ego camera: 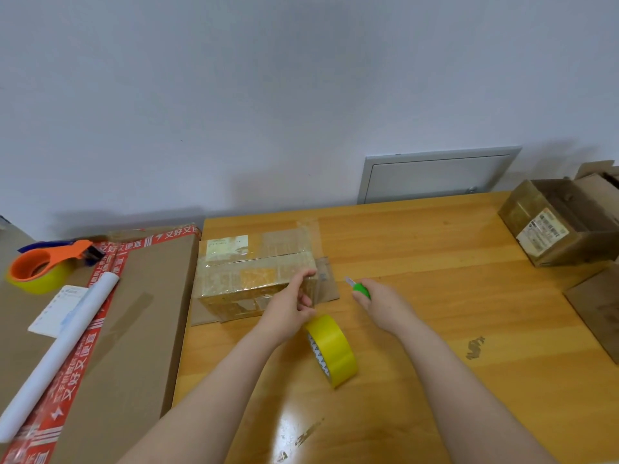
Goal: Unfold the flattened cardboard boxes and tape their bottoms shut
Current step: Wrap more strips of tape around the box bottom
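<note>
The left hand clasps the box end with curled fingers, probably steadying it, while the right hand fingers grip a green cutter.

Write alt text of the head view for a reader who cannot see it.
A person's left hand touches the right end of a taped cardboard box on a wooden table, while the right hand holds a green utility knife. A yellow tape roll stands on edge near the hands; an orange tape dispenser lies on a flat carton at the left.
</note>
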